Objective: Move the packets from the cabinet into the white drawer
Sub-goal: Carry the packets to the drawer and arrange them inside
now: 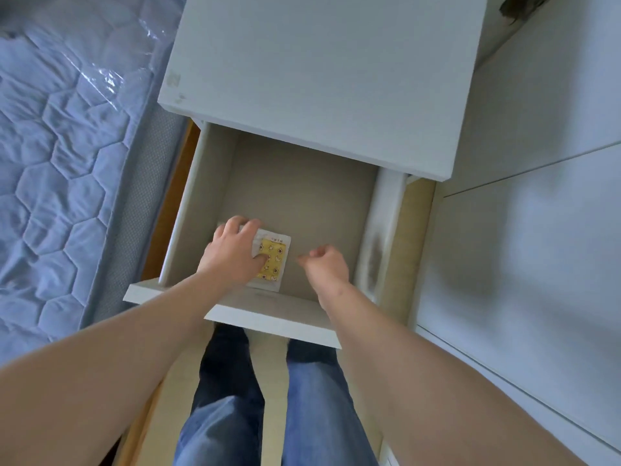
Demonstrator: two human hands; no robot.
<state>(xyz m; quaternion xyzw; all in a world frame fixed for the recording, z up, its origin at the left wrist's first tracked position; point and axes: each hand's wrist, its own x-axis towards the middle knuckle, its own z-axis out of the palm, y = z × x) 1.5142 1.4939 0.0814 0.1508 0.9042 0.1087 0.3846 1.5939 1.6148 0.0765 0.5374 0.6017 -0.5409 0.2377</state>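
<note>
The white drawer (268,316) is pulled out below the white cabinet top (319,79). A packet (274,260) with a yellow patterned front lies on the drawer floor near the front left. My left hand (232,250) is down in the drawer and grips the packet's left side, fingers curled over its top edge and thumb on its front. My right hand (326,264) hovers over the drawer to the right of the packet, fingers loosely curled, holding nothing. Part of the packet is hidden under my left hand.
A plastic-wrapped quilted mattress (57,169) lies to the left of the cabinet. White panels (537,163) stand along the right. My legs in blue jeans (268,415) are below the drawer front.
</note>
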